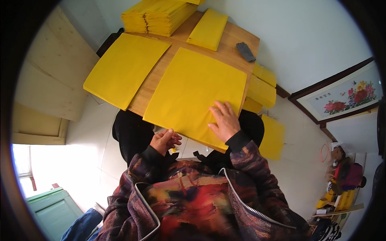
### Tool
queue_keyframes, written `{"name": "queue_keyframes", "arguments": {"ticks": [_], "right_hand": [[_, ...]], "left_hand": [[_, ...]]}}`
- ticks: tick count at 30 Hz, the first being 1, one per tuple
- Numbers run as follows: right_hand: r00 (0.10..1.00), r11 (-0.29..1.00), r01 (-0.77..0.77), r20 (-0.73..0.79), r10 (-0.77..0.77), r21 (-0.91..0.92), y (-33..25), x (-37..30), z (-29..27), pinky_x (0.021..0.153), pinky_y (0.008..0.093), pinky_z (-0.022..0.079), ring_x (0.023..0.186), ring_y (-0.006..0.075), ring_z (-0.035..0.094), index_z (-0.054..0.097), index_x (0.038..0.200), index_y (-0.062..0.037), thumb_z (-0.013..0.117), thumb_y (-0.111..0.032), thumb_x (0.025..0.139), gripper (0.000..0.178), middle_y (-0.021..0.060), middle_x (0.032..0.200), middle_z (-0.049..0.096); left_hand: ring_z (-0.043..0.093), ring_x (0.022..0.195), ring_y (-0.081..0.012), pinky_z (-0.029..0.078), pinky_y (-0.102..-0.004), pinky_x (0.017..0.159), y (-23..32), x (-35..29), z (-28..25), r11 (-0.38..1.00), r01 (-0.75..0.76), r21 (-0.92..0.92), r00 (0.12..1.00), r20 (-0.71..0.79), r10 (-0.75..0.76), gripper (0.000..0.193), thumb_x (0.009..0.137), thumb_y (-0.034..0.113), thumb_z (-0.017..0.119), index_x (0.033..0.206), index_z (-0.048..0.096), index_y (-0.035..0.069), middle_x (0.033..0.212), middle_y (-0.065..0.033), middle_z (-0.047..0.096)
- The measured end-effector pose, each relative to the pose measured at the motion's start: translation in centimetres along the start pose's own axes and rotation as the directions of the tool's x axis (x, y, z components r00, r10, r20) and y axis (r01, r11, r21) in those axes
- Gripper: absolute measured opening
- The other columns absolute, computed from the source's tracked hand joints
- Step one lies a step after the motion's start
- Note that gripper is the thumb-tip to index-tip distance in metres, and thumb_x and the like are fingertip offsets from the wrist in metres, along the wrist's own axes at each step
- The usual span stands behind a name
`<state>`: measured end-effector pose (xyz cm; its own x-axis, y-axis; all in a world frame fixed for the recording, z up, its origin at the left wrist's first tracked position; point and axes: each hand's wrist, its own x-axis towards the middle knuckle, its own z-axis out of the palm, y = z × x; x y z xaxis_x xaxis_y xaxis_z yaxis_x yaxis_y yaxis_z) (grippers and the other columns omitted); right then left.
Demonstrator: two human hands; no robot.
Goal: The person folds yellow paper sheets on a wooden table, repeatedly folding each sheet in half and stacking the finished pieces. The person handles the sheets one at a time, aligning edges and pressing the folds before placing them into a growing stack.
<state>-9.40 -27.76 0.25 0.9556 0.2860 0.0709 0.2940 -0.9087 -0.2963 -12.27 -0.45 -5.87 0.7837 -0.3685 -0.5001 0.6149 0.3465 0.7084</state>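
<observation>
A large yellow paper sheet point(193, 88), or a flat stack of such sheets, lies at the near edge of the wooden table point(156, 74). My right hand point(224, 121) rests on its right part, palm down with fingers apart. At the near edge, my left hand point(164, 141) is closed, fingers curled and thumb tip against the paper's border. Whether anything is pinched in it cannot be made out. Another yellow stack point(126, 68) lies to the left, its near corner jutting past the table edge.
A thick pile of folded yellow paper point(159, 18) stands at the far left, a narrow yellow stack point(209, 29) beside it. A dark grey block point(245, 52) lies at the right. Yellow bundles point(261, 90) sit beyond the table's right side, near a framed flower picture point(341, 94).
</observation>
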Motion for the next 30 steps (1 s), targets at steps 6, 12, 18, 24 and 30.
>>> {"name": "queue_keyframes", "arguments": {"ticks": [6, 12, 18, 24, 30], "right_hand": [[0.992, 0.982, 0.001, -0.127, 0.023, 0.188, 2.1, 0.9, -0.4, 0.103, 0.0431, 0.038, 0.122, 0.0375, 0.044, 0.055, 0.121, -0.0038, 0.07, -0.019, 0.08, 0.047, 0.0143, 0.131, 0.05], [0.975, 0.949, 0.019, -0.216, 0.053, 0.315, 2.2, 0.4, -0.2, 0.097, 0.0429, 0.041, 0.113, 0.0356, 0.051, 0.059, 0.112, -0.0023, 0.068, -0.012, 0.077, 0.037, 0.0148, 0.12, 0.056], [0.979, 0.962, 0.132, -0.181, -0.089, 0.238, 1.0, -1.0, 1.4, 0.102, 0.0426, 0.038, 0.121, 0.0328, 0.045, 0.063, 0.106, -0.0049, 0.07, -0.012, 0.074, 0.034, 0.0129, 0.126, 0.052], [0.966, 0.968, 0.113, -0.254, -0.054, 0.225, 2.8, -2.0, 1.1, 0.103, 0.0423, 0.037, 0.122, 0.0319, 0.045, 0.06, 0.11, -0.0048, 0.071, -0.014, 0.074, 0.039, 0.0126, 0.127, 0.051], [0.954, 0.977, -0.131, -0.245, 0.171, 0.17, 3.7, -2.7, -0.5, 0.104, 0.0421, 0.037, 0.125, 0.0347, 0.044, 0.058, 0.111, -0.0021, 0.069, -0.01, 0.076, 0.038, 0.0143, 0.128, 0.05]], "left_hand": [[0.062, 0.064, -0.0183, 0.048, -0.0309, 0.061, 3.0, -3.1, 3.0, 0.507, -0.296, 0.809, 0.927, 0.115, 0.358, 0.013, 0.086, 0.013, 0.066, 0.082, 0.062, 0.001, 0.071, -0.0089, 0.064], [0.058, 0.1, -0.0313, 0.045, -0.0397, 0.085, 5.5, 0.0, 5.4, -0.202, -0.522, 0.829, 0.652, 0.54, 0.532, 0.025, 0.076, 0.012, 0.07, 0.099, 0.063, 0.007, 0.106, -0.0113, 0.061], [0.042, 0.128, -0.0292, 0.033, -0.0449, 0.104, 5.4, 3.9, 4.4, -0.326, -0.292, 0.899, 0.772, 0.422, 0.475, 0.046, 0.075, 0.026, 0.071, 0.118, 0.058, 0.015, 0.132, -0.0076, 0.05], [0.041, 0.13, -0.0305, 0.031, -0.0464, 0.106, 4.8, 4.0, 3.3, -0.327, -0.344, 0.88, 0.742, 0.468, 0.481, 0.048, 0.077, 0.023, 0.069, 0.121, 0.056, 0.014, 0.135, -0.0081, 0.048], [0.041, 0.129, -0.031, 0.032, -0.0473, 0.105, 4.3, 3.6, 3.3, -0.339, -0.308, 0.889, 0.745, 0.447, 0.496, 0.047, 0.077, 0.023, 0.069, 0.121, 0.055, 0.013, 0.135, -0.0088, 0.048]]}}
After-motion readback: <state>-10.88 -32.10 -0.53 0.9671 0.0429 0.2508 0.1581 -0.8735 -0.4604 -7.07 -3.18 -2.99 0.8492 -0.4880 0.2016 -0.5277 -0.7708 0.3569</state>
